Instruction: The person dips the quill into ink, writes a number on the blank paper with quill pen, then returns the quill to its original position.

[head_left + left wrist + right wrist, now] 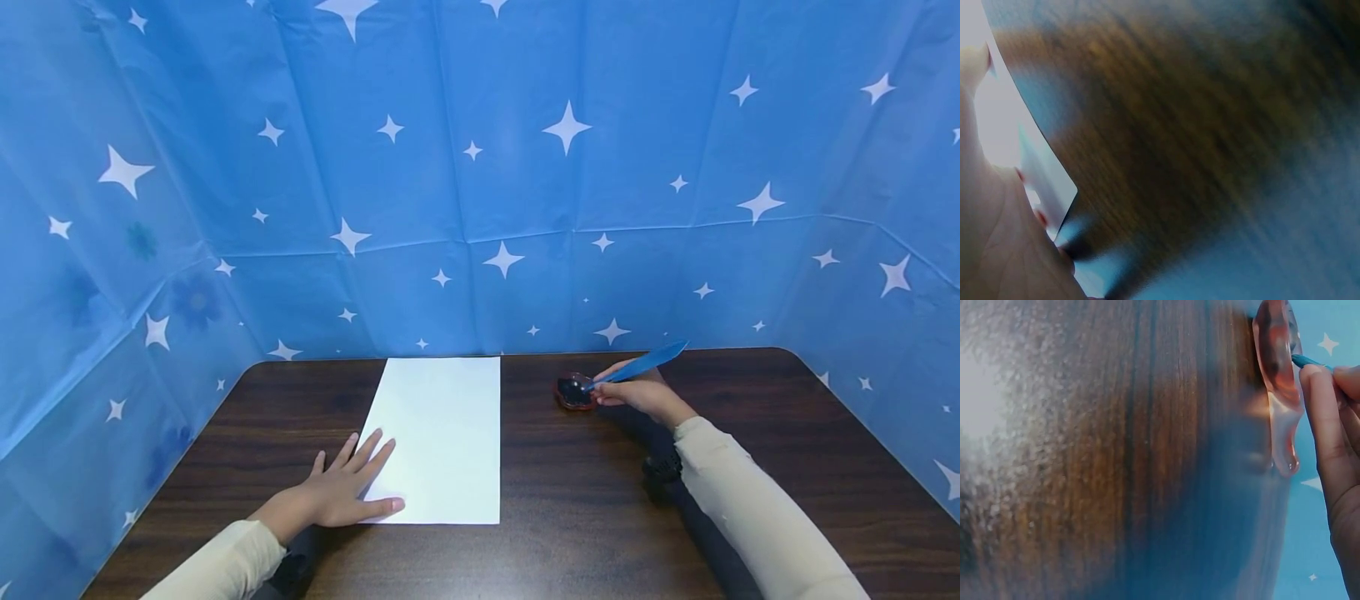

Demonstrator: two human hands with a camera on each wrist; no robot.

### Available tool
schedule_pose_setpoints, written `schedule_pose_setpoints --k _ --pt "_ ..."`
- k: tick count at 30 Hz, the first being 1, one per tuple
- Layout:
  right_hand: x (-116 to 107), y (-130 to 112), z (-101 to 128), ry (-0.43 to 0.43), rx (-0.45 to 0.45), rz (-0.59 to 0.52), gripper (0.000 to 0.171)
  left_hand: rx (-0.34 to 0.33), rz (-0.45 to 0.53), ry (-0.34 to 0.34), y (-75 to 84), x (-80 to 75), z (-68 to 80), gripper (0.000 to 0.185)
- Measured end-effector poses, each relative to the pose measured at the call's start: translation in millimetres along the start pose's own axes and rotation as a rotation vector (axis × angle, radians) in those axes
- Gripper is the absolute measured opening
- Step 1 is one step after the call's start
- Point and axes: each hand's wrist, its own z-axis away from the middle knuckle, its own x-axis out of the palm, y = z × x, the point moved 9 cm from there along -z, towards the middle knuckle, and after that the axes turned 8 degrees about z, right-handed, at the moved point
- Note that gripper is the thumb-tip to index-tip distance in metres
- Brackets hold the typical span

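My left hand rests spread over the lower left edge of a sheet of white paper, thumb and fingertips on it. In the left wrist view, part of the palm shows beside a corner of the paper. Off to the right, my right hand pinches a blue quill-shaped pen near its lower end, with the broad feather-like end slanting up and right. The pen's tip reaches a small clear reddish dish holding something dark. In the right wrist view, the fingertips are right beside that dish.
A dark wood-grain table lies under everything. Blue cloth with white stars hangs behind it and along both sides. A dark band sits at the right wrist, below the cream sleeve.
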Motion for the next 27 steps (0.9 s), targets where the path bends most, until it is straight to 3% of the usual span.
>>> schedule_pose_setpoints --k 9,15,27 --pt "3 -5 -3 0.033 -0.002 0.053 0.023 -0.001 -0.008 0.026 -8.8 3.4 -4.6 0.099" --pt "7 -3 -6 0.054 0.01 0.076 0.021 -0.008 -0.008 0.018 -3.1 0.5 -1.2 0.098" --pt "8 -3 -5 0.083 0.033 0.073 0.021 -0.016 -0.019 0.023 -11.8 5.4 -8.7 0.099"
